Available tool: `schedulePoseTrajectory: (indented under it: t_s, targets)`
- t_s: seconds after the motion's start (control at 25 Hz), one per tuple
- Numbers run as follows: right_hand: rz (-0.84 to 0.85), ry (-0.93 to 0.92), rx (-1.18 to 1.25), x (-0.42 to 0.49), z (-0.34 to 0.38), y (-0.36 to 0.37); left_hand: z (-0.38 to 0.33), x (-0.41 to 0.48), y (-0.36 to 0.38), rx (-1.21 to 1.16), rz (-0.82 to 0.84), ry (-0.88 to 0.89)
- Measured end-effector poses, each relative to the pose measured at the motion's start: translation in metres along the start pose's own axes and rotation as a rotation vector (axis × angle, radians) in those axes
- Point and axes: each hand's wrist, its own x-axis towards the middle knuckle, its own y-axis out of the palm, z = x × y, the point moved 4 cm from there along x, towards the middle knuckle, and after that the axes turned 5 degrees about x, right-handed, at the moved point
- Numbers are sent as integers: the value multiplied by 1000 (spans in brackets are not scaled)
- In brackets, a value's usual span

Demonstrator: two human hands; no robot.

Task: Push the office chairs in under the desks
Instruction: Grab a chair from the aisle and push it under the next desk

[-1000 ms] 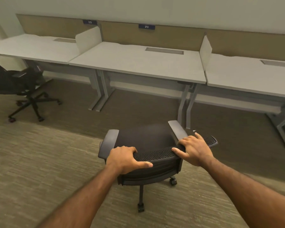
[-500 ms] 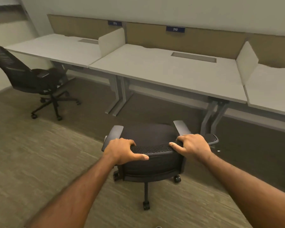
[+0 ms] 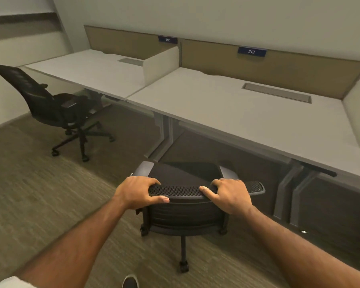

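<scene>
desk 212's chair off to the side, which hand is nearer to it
Left. The left hand grips the held chair's backrest on the side facing the other chair; the right hand grips the backrest's far side, farther away.

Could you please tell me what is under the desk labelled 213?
Under the pale grey desk labelled 213 I see brown carpet and grey metal desk legs. The front of the black mesh office chair's seat reaches its edge. The floor further back lies in shadow.
</scene>
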Motion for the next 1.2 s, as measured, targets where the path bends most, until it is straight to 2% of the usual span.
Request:
schedulePoseTrajectory:
  t_s: [0.32,0.52,0.8,1.2]
  targets:
    - [155,32,98,128,45,18,145,124,-25,66,120,149]
    - [197,181,116,191,69,32,217,195,-48,135,203,263]
    - [199,264,130,261,89,33,258,258,-60,196,91,248]
    - [202,266,120,328,82,38,293,325,-65,137,20,166]
